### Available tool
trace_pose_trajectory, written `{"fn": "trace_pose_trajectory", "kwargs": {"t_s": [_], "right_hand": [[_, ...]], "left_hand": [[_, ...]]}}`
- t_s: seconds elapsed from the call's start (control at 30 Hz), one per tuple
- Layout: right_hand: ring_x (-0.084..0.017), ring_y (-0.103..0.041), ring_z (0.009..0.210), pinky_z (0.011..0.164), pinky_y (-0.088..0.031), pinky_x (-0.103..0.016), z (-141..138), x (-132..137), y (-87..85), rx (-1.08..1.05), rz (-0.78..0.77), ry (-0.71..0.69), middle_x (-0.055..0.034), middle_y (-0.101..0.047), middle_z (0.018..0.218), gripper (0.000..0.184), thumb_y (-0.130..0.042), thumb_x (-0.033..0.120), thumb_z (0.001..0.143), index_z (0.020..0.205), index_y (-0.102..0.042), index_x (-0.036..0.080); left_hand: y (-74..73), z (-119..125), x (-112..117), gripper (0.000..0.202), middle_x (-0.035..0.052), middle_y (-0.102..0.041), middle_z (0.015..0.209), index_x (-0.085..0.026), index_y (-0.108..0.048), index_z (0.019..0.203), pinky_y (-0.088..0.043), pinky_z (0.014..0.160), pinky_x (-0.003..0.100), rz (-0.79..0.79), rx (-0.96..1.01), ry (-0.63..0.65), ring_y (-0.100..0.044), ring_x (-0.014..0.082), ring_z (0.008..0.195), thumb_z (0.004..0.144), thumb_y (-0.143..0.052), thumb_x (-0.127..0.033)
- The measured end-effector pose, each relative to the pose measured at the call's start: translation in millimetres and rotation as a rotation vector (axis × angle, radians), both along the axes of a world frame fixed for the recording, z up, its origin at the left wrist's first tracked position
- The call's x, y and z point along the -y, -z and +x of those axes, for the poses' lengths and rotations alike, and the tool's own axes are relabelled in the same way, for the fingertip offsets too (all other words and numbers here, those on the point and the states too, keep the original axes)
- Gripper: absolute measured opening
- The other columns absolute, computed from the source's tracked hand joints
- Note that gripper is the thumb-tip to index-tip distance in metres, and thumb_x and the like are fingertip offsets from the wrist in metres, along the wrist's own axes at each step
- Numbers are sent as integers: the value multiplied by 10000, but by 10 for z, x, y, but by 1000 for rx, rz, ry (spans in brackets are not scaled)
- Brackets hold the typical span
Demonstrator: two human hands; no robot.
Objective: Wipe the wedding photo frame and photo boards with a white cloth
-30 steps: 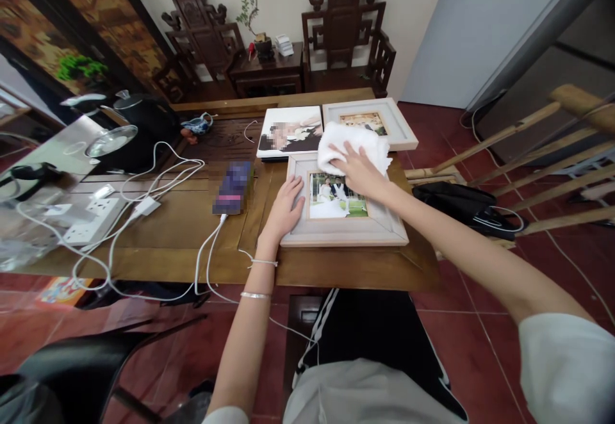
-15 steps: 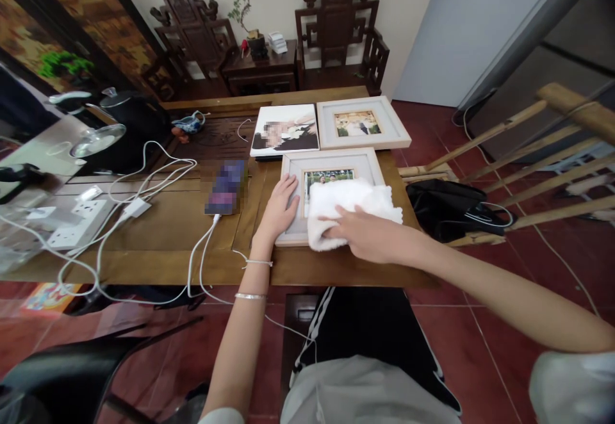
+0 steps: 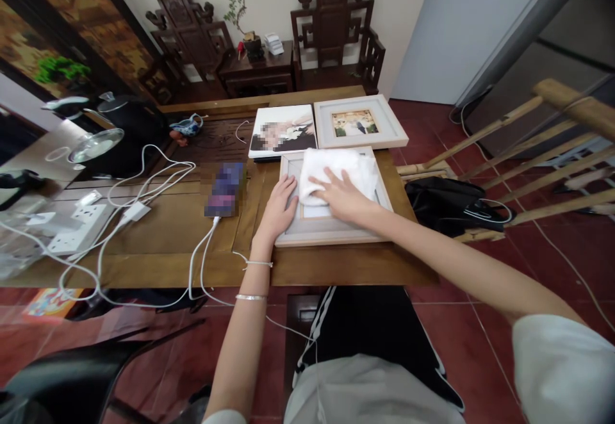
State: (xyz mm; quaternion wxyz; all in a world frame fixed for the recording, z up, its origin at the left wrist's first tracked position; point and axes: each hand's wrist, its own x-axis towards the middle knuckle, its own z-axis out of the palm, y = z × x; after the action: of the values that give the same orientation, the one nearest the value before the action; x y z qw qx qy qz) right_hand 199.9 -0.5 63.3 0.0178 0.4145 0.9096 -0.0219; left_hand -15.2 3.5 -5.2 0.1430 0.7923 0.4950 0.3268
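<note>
- Flat on the brown wooden table point(image 3: 336, 273), close to its near right corner, a pale wood picture frame with a wide light-grey inner border point(image 3: 336, 232) is laid face up; its near side is set just in from the table's near edge.
- Frame's left rim is steadied by the left hand point(image 3: 281, 206): palm down, fingers nearly side by side, thumb held apart on the border.
- Folded white fluffy cloth point(image 3: 362, 171) is pressed over most of the central picture by the right hand point(image 3: 339, 196), fingers spread wide, nothing pinched.
- Step is judged to be wiping. Best results are expected if the cloth is kept flat under the whole palm and pressure is kept light and even; whether the picture is glazed cannot be told.
- Overlapping strokes are advised, with a folded edge of cloth worked into the border's inner corners.
- The left-hand brace should be maintained, since sliding toward the near edge is thought the main risk; bare fingertips are better kept off the picture.
- Writing: no brand or label can be read. The dark phone-shaped object point(image 3: 223, 190), left of the frame, is pixelated; the orange printed item point(image 3: 50, 303), below the table's near edge, is too small to read.
</note>
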Motion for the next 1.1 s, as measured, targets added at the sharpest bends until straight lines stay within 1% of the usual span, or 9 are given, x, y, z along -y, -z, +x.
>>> {"fn": "trace_pose_trajectory", "kwargs": {"t_s": [0.13,0.27,0.37,0.53,0.63,0.77,0.9,1.0,1.1], "right_hand": [[-432,-116,1496,1100,-184,-756,-20,-426,94,-45,161,69,-48,-252,1640,691,-390,-44,801,1421,-529,229],[-449,-126,1489,1090,-183,-768,-61,-461,91,-23,145,91,-67,-263,1636,682,-389,-36,815,1432,-520,223],[-468,-169,1472,1069,-230,-771,-66,-227,-5,35,45,58,-82,-276,1630,686,-368,-51,813,1431,-524,203],[-457,-255,1448,1047,-317,-746,44,388,-301,92,-175,-60,-80,-328,1608,704,-405,-67,777,1402,-557,218],[-440,-319,1428,1034,-375,-705,103,729,-451,58,-253,-151,-76,-372,1586,672,-419,-65,779,1350,-609,233],[-464,-309,1427,1034,-366,-713,31,955,-435,14,-249,-228,-89,-379,1581,598,-452,-35,810,1318,-638,221],[-443,-259,1455,1089,-305,-708,-154,844,-232,-18,-111,-214,-69,-374,1586,523,-437,-5,858,1265,-674,222],[-427,-242,1467,1112,-273,-707,-274,586,-127,-7,-32,-147,-51,-352,1598,469,-472,14,860,1203,-707,228],[-439,-212,1473,1109,-239,-738,-360,249,-105,26,-3,-68,-45,-330,1607,455,-491,23,856,1202,-708,224]], "left_hand": [[-9,0,-1,450,111,-492,1505,-180,-521,1394,-250,1223,526,-5,-8,-8,-326,260,1479,958,-467,-274],[-19,-5,1,448,105,-491,1506,-187,-522,1395,-249,1224,529,-7,-16,-2,-323,260,1480,958,-466,-269],[-16,-8,2,450,119,-488,1506,-172,-522,1396,-248,1228,517,-3,-14,5,-326,263,1478,959,-473,-273],[-11,1,9,455,122,-490,1505,-165,-523,1396,-249,1229,512,3,-4,-5,-318,263,1483,961,-466,-288],[-32,20,16,451,109,-490,1508,-179,-532,1390,-247,1228,516,-8,-1,-18,-320,257,1482,974,-450,-332],[-82,51,33,476,106,-510,1493,-165,-560,1367,-235,1237,484,-54,66,-44,-337,234,1475,1025,-331,-404],[-103,68,55,548,88,-486,1516,-186,-514,1418,-231,1243,445,-125,185,-89,-331,214,1479,1047,-225,-469],[-88,76,68,586,82,-397,1577,-219,-433,1480,-241,1239,427,-136,249,-110,-328,217,1481,1035,-225,-540],[-81,92,85,603,69,-324,1613,-247,-367,1516,-225,1241,425,-113,267,-90,-299,222,1493,1027,-228,-570]]}}
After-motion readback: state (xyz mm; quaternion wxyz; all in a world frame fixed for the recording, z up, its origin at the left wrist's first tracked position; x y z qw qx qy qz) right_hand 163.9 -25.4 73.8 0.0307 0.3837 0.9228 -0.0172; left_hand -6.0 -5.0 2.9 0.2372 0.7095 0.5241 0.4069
